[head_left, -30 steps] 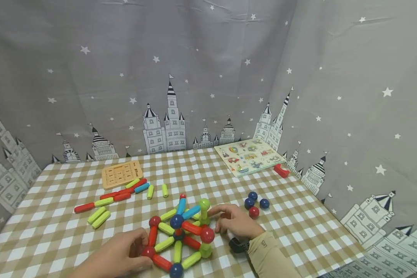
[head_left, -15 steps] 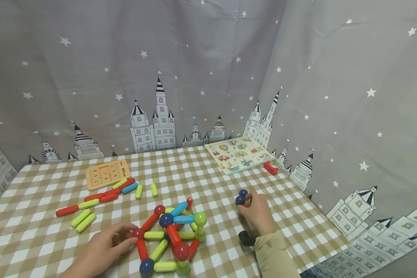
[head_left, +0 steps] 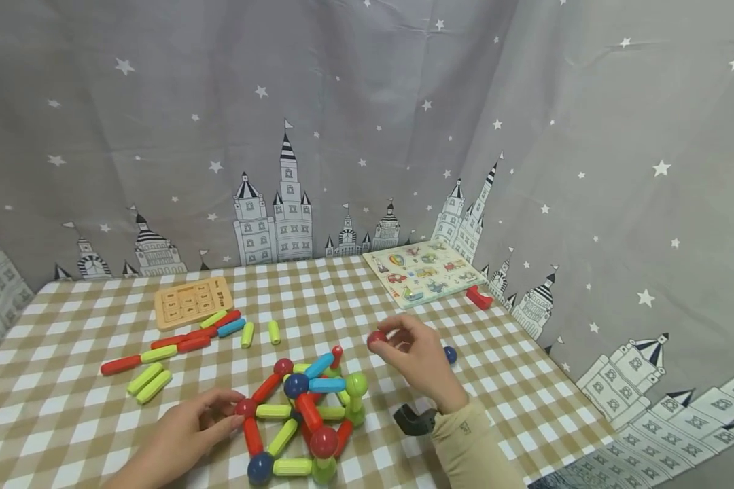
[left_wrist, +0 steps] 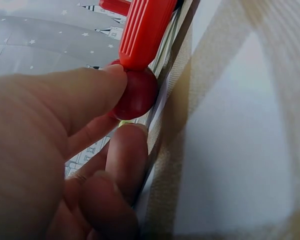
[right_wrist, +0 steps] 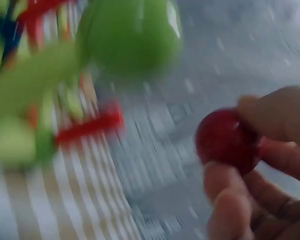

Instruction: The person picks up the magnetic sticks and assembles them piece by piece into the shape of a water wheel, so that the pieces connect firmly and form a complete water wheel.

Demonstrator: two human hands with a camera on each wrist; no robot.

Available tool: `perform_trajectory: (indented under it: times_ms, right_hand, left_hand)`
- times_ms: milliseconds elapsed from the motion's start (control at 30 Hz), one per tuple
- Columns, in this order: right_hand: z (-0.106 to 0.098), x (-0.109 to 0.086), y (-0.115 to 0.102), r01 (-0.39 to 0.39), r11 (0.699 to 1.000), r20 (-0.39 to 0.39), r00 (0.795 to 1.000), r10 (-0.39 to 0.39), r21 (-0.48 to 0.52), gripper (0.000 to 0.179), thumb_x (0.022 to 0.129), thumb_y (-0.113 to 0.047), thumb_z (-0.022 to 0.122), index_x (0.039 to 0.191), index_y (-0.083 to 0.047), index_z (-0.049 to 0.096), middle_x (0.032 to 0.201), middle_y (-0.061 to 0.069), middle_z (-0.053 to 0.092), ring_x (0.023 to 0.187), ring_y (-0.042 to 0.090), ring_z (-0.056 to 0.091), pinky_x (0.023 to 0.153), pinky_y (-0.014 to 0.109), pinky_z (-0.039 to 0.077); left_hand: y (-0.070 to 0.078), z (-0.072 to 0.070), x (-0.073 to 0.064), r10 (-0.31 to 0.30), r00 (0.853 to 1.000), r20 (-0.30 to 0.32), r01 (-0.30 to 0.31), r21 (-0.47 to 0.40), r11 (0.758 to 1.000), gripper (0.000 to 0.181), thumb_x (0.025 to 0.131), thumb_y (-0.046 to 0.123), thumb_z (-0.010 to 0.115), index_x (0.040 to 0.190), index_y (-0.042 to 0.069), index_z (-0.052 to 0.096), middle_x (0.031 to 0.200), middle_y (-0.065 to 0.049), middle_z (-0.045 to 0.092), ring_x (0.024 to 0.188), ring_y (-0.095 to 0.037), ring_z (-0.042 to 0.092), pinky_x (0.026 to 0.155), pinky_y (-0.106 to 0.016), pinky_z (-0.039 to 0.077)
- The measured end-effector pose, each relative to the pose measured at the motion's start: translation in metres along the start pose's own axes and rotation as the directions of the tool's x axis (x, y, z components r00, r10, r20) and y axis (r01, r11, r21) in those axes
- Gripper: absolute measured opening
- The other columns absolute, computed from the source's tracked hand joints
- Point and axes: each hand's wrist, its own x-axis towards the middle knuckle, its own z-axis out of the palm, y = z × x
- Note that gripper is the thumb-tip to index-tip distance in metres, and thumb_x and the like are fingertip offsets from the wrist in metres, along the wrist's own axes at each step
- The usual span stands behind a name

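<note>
A framework of magnetic rods and balls point(head_left: 308, 411) stands on the table in front of me, in red, blue and yellow-green. At its left corner my left hand point(head_left: 186, 435) pinches a red ball point(left_wrist: 140, 95) with thumb and fingers; a red rod point(left_wrist: 147, 35) joins that ball in the left wrist view. My right hand point(head_left: 418, 356) holds a loose red ball point(head_left: 376, 339) between thumb and fingertips, raised to the right of the framework and apart from it. In the right wrist view, a green ball point(right_wrist: 132, 37) of the framework appears blurred and near.
Loose rods point(head_left: 186, 344) in red, yellow-green and blue lie on the left of the checked cloth. Behind them is a wooden number puzzle point(head_left: 194, 303). A picture board point(head_left: 425, 272) and a red block point(head_left: 479, 297) sit at the back right. A blue ball point(head_left: 450, 354) shows beside my right hand.
My right hand went from the framework to the loose balls, took a red ball and carried it back leftward. The framework has turned, with my left hand still at its red corner ball.
</note>
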Motion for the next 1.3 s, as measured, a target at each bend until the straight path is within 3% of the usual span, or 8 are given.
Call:
perform_trajectory:
  times_ms: [100,267,367,567,667,867,1033,1300]
  right_hand:
    - [0.019,0.017,-0.009,0.044,0.988,0.130,0.990,-0.063,0.146,0.025,0.093,-0.025,0.078,0.113,-0.011,0.070,0.102,0.003,0.074,0.083,0.016,0.068,0.069,0.028,0.056]
    - [0.036,0.020,0.006,-0.063,0.990,0.247,0.969,0.031,0.123,0.019,0.094,-0.029,0.076,0.112,-0.021,0.071,0.102,-0.002,0.072,0.085,0.015,0.066,0.067,0.029,0.052]
    - [0.037,0.014,0.017,-0.100,0.974,0.285,0.958,0.039,0.202,0.019,0.097,-0.024,0.071,0.115,-0.019,0.070,0.106,0.005,0.073,0.086,0.020,0.066,0.070,0.031,0.052]
    - [0.036,0.009,0.027,-0.080,0.904,0.360,0.929,-0.085,0.420,0.036,0.095,-0.006,0.061,0.131,-0.009,0.063,0.125,0.012,0.068,0.088,0.028,0.067,0.080,0.039,0.059]
    - [0.035,0.012,0.025,-0.065,0.880,0.386,0.912,-0.138,0.470,0.044,0.093,-0.005,0.060,0.137,-0.006,0.060,0.130,0.012,0.066,0.092,0.029,0.067,0.078,0.038,0.061]
    - [0.041,0.023,0.022,-0.070,0.859,0.444,0.875,-0.190,0.506,0.043,0.098,-0.010,0.065,0.141,-0.007,0.060,0.136,0.013,0.065,0.116,0.026,0.068,0.095,0.040,0.058]
    - [0.043,0.027,0.028,-0.132,0.868,0.428,0.898,-0.099,0.478,0.041,0.099,-0.018,0.069,0.140,-0.017,0.062,0.137,0.008,0.066,0.108,0.026,0.072,0.085,0.035,0.060]
    - [0.054,0.029,0.039,-0.162,0.855,0.385,0.922,-0.048,0.493,0.034,0.102,-0.022,0.067,0.134,-0.010,0.066,0.122,0.010,0.072,0.083,0.022,0.069,0.076,0.032,0.060]
  left_hand:
    - [-0.002,0.002,-0.001,-0.001,1.000,-0.002,0.001,0.003,1.000,0.043,0.089,0.032,0.080,0.127,0.015,0.068,0.097,0.005,0.070,0.073,-0.015,0.056,0.060,-0.025,0.045]
    - [-0.001,0.010,-0.001,-0.011,1.000,0.027,0.011,-0.011,1.000,0.042,0.089,0.034,0.081,0.125,0.016,0.069,0.097,0.005,0.070,0.074,-0.015,0.055,0.061,-0.025,0.044]
    - [0.002,0.014,-0.001,-0.016,0.999,0.030,0.016,-0.014,1.000,0.042,0.088,0.034,0.081,0.125,0.017,0.069,0.096,0.005,0.070,0.075,-0.016,0.055,0.061,-0.025,0.044]
    - [0.010,0.012,-0.002,-0.024,0.999,0.020,0.024,-0.012,1.000,0.042,0.088,0.031,0.081,0.126,0.016,0.069,0.099,0.005,0.071,0.076,-0.016,0.055,0.061,-0.025,0.045]
    - [0.012,0.010,-0.002,-0.021,1.000,0.005,0.021,0.002,1.000,0.043,0.088,0.032,0.082,0.127,0.017,0.069,0.100,0.005,0.070,0.076,-0.016,0.055,0.061,-0.025,0.045]
    - [0.012,0.008,-0.003,-0.047,0.998,-0.030,0.048,0.029,0.998,0.044,0.089,0.031,0.081,0.128,0.018,0.068,0.101,0.004,0.069,0.076,-0.016,0.054,0.060,-0.025,0.044]
    - [0.010,0.008,-0.004,-0.061,0.997,-0.038,0.062,0.026,0.998,0.044,0.090,0.031,0.080,0.130,0.016,0.067,0.103,0.003,0.069,0.078,-0.017,0.055,0.061,-0.026,0.045]
    - [0.009,0.007,0.000,-0.065,0.997,-0.035,0.066,0.030,0.997,0.039,0.092,0.031,0.078,0.128,0.018,0.068,0.099,0.003,0.069,0.074,-0.016,0.056,0.059,-0.026,0.047]
